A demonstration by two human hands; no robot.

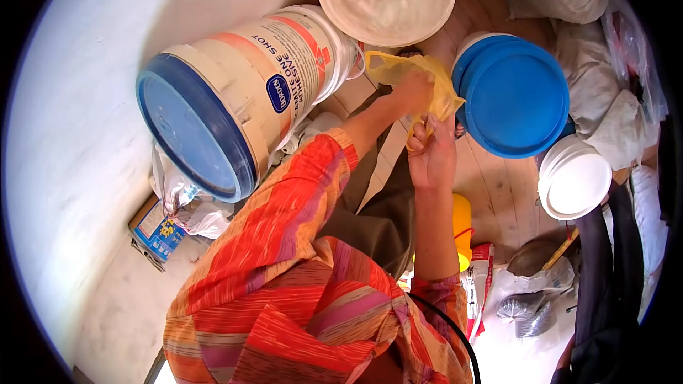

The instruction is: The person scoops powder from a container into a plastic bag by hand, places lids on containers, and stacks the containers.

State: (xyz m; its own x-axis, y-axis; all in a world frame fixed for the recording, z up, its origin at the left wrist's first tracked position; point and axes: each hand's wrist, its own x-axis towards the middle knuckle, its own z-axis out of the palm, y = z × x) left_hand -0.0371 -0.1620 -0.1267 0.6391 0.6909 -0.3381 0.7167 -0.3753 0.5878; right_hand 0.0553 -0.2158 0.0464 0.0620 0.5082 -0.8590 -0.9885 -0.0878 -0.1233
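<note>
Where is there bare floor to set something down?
Bare floorboards show between the yellow container, blue lid and white lid. It's crowded where the left hand and right hand meet the yellow bag, between the adhesive bucket and blue lid.

White wall (78,114), seamed brownish floor (498,203)

Left arm (373,124): stretched out | left hand (413,92): farther out, fingers hard to see | right arm (435,235): straight | right hand (434,153): near left, fingers curled

bright lt w/ glare btm rt, fisheye warp, blk corners.
</note>
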